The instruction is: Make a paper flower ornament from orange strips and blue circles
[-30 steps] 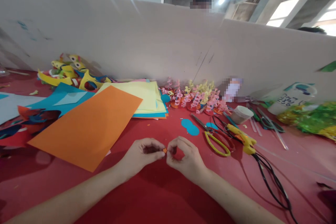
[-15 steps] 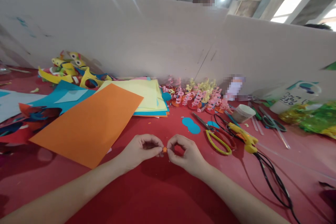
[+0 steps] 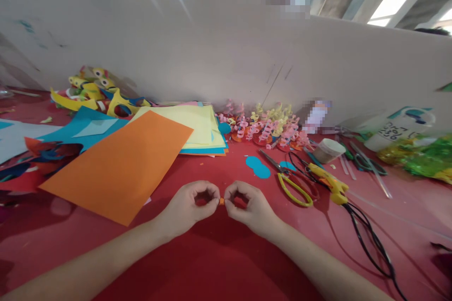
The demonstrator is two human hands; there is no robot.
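Observation:
Between my two hands is a tiny orange paper piece (image 3: 221,201), pinched from both sides above the red tabletop. My left hand (image 3: 197,202) grips its left end between thumb and fingertips. On the other side, my right hand (image 3: 247,203) pinches the right end the same way. The fingertips cover most of the piece, so its full shape is hidden. Left of my hands lies a large orange sheet (image 3: 123,169). Blue paper circles (image 3: 259,168) and scissors (image 3: 287,181) with yellow and red handles rest to the right.
Yellow and blue sheets (image 3: 201,127) are stacked behind the orange one. Pink and yellow curled paper pieces (image 3: 266,127) stand by the pale partition (image 3: 176,47). A yellow glue gun (image 3: 330,183) with a black cord, a small tub (image 3: 329,150) and dark-handled scissors (image 3: 369,162) lie right.
My left fingers have shifted slightly on the orange paper piece, rounding into a wider loop with the thumb. My right hand stays nearly still. The view has shifted a little.

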